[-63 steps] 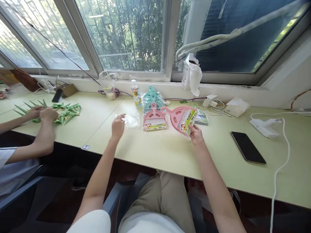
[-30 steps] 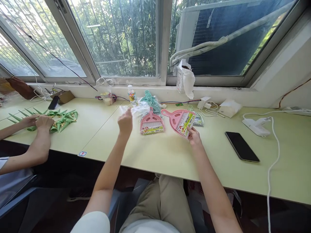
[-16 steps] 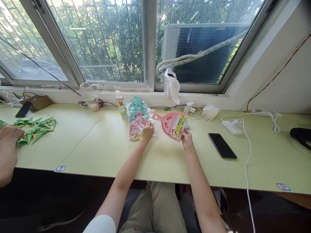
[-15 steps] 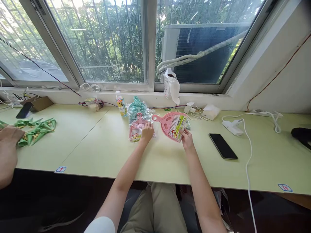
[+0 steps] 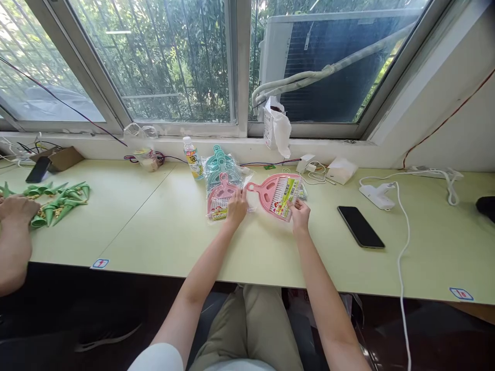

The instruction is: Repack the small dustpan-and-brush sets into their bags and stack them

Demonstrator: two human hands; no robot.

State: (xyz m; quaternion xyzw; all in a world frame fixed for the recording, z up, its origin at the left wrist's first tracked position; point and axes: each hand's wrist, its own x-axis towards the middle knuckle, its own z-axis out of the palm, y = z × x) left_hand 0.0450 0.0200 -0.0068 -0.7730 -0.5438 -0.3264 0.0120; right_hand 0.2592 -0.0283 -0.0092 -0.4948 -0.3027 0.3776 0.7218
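Observation:
A pink dustpan and brush set (image 5: pixel 269 195) with a printed label card is in my right hand (image 5: pixel 300 214), which grips it by its lower right edge; the handle points left. My left hand (image 5: pixel 237 207) is closed at the right side of a packed pink dustpan set (image 5: pixel 221 191), its fingers pinching a clear plastic bag (image 5: pixel 246 178) near the held handle. Behind the packed pink set lie several teal dustpan sets (image 5: pixel 218 166) in clear wrapping. Part of another wrapped item shows behind the right edge of the held set.
A drink bottle (image 5: pixel 192 158) stands left of the packs. To the right lie a black phone (image 5: pixel 360 226), a white power strip (image 5: pixel 377 197) and its cable. Another person's hand (image 5: pixel 17 208) is at green cone-shaped pieces (image 5: pixel 64 202) on the far left.
My left hand has moved slightly up and right, nearer the held dustpan's handle, and plastic now shows at its fingertips. My right hand keeps its grip. The camera view has shifted slightly.

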